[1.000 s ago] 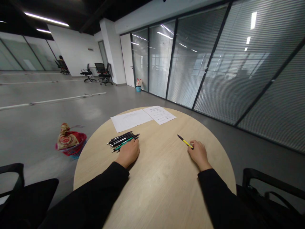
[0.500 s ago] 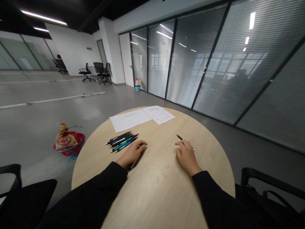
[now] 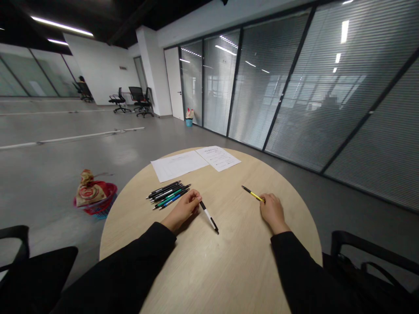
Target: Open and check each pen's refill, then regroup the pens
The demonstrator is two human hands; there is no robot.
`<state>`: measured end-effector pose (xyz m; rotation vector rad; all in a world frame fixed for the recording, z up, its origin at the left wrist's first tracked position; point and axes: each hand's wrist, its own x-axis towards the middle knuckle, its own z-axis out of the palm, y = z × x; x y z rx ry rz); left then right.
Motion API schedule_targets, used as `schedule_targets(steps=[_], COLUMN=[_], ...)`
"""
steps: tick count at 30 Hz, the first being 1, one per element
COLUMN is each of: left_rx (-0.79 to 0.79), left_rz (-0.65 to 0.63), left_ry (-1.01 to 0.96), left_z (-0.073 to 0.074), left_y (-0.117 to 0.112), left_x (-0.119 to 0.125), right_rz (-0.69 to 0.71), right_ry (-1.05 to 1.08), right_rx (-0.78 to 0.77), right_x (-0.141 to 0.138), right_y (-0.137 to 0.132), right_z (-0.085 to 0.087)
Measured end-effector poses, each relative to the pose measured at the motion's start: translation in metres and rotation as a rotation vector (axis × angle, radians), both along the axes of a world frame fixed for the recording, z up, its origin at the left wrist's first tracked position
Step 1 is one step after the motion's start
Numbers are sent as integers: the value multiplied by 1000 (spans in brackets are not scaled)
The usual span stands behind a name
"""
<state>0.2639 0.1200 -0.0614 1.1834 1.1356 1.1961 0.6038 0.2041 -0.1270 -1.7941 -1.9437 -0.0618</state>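
Observation:
Between its fingertips my left hand (image 3: 186, 208) pinches one end of a white pen with black ends (image 3: 208, 215). That pen slants down to the right, its far end close to the tabletop. My right hand (image 3: 272, 211) is closed over the near end of a yellow pen with a black end (image 3: 253, 193), which points up and left. Several black, green and blue pens (image 3: 169, 194) lie in a bunch just left of my left hand. All of this is on or over a round wooden table (image 3: 222, 261).
Two sheets of paper, a wider one (image 3: 178, 165) and a printed one (image 3: 219, 159), lie at the table's far edge. A red basket (image 3: 110, 192) with a paper bag stands on the floor at left. Black chairs flank the table: one left (image 3: 39, 270), one right (image 3: 369, 261).
The white pen has swung out from under my left hand and now points right and down. My right hand has slid right to the yellow pen's near end, uncovering its barrel.

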Motion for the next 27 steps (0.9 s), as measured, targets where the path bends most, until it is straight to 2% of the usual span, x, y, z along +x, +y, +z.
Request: schedule_targets(steps=[5,7,10,13,16,20,27], left_rx=[-7,-9,3,-11,-27,-15,47], left_rz=[7,-13,-45,-59,-81,-131,-159], left_ry=[-71,-89,-100,-113,-120,-104,-14], left_z=[1,3,6,8,8,3,-5], left_y=[0,0,-2,-4,-6,-5,-2], left_x=[1,2,4,7,9,10,8], right_rz=[-17,25,239,467,571,615,575], right_ry=[66,139,321,509,583,626,645], right_rx=[41,93,106,-46,-147,-225,-211], right_x=[-4,-11,-28,-50,-68,-79,-76], right_y=[-3,-8,-20,-34,-47,-57,-56], right_z=[5,11,22,28,31,35,34])
